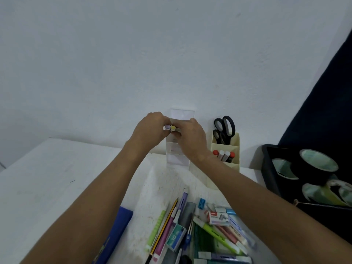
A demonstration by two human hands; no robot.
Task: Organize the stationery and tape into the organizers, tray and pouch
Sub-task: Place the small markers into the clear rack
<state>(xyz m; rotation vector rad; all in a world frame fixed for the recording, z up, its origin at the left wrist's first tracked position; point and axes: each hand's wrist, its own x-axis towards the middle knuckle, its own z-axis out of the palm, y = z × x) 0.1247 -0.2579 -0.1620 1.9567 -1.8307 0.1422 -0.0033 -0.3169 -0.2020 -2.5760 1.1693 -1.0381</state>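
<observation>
Head view: left hand pinches the purple highlighter, right hand the yellow highlighter, ends side by side, long axes pointing away; clear organizer directly behind and below both hands, equally near

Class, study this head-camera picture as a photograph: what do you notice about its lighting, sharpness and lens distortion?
Head view: soft, even light with faint shadows and no strong glare; wide-angle bending curves the black tray and table edge near the frame's sides; the clear organizer almost melts into the pale wall; the left hand and right hand are slightly soft, and the pens' lettering is mostly unreadable.
</observation>
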